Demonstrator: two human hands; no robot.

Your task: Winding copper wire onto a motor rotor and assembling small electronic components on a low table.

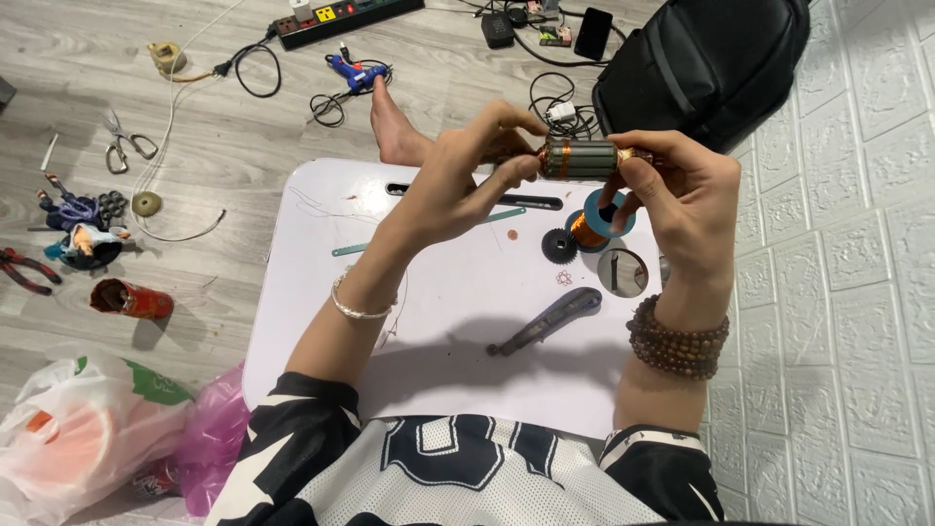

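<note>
Two hands meet above the far edge of a small white table [321, 321], and between them lies a motor armature [581, 159], held level and off the surface so that it can be looked over. The left hand [458, 185] pinches its left end, thumb and fingers closed on the shaft; the right hand [687, 195] has its fingers wrapped round the right end by the copper commutator, so each end is steadied.

Nearest the person, toward the right of the table's middle, a grey utility knife [550, 321] lies aslant. Beyond it, near the right edge, sit a small round mirror [623, 271], a black gear [559, 244] and a spool of copper wire [592, 229] just under the armature. Past the far edge, on the floor, a bare foot [392, 127], a blue glue gun [353, 70] and a power strip [346, 15]; scissors [122, 144] lie far left.
</note>
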